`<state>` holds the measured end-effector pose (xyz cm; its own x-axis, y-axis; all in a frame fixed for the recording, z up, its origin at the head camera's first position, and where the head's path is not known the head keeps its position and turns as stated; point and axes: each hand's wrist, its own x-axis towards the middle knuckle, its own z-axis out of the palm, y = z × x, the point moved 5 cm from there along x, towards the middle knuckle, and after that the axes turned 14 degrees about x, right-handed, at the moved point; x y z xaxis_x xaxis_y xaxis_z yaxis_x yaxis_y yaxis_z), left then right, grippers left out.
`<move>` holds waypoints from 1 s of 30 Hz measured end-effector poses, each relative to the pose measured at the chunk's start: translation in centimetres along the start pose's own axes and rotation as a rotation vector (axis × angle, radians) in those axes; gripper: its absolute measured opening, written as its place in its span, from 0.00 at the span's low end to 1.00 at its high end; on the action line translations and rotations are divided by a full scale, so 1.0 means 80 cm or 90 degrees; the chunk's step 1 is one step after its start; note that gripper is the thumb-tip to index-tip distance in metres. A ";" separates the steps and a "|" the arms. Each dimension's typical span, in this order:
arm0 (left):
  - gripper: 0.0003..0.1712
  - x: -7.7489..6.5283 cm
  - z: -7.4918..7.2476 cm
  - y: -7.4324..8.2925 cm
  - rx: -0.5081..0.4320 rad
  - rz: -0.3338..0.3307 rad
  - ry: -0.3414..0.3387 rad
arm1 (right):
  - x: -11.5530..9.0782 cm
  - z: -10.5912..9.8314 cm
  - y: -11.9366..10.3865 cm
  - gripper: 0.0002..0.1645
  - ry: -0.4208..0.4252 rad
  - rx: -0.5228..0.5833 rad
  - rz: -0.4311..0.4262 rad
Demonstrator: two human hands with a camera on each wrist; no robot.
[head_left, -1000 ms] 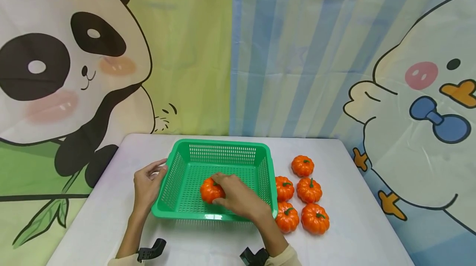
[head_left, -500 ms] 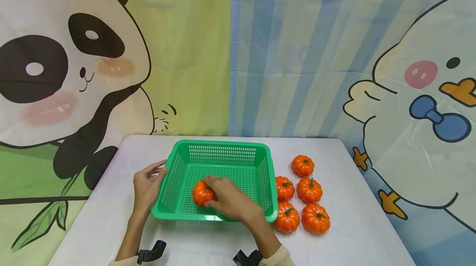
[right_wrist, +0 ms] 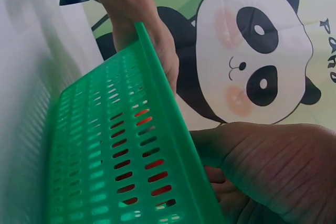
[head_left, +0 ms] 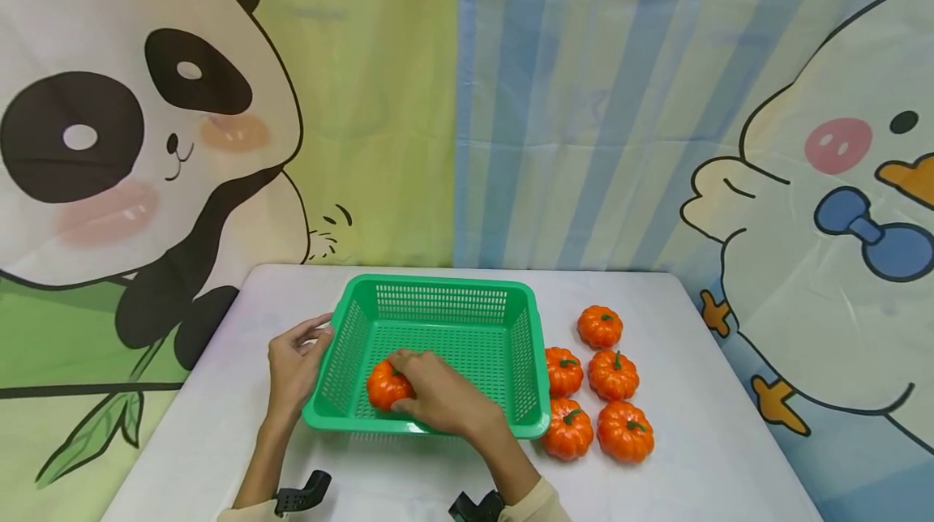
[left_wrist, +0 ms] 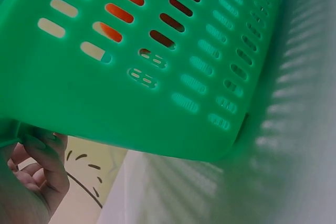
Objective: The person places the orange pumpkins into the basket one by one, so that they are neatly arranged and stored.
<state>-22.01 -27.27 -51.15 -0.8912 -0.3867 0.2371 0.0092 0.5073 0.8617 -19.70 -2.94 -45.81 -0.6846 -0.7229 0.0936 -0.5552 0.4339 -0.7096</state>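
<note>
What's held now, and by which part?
The right hand holds a pumpkin by its right side; the left hand touches the basket at its left rim, grip unclear.

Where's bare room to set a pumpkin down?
Free: the far floor of the basket; the table right of the loose pumpkins. Crowded: the basket's near left, where the right hand grips one pumpkin, and outside its near right corner.

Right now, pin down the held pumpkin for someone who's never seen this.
On the white table sits a green basket. Toward its near left corner, the right hand grips an orange pumpkin. It's the only one seen inside; the other five pumpkins lie right of the basket.
</note>
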 end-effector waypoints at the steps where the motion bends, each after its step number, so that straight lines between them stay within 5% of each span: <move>1: 0.16 0.000 0.000 0.000 -0.001 0.000 -0.001 | 0.001 0.001 0.000 0.32 -0.003 -0.002 -0.001; 30: 0.16 0.000 0.001 -0.002 0.007 -0.005 -0.008 | 0.022 0.027 0.004 0.33 -0.034 -0.003 0.001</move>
<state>-22.06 -27.30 -51.27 -0.8969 -0.3812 0.2244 -0.0029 0.5124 0.8587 -20.04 -5.25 -47.40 -0.6590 -0.7502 0.0546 -0.5568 0.4377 -0.7059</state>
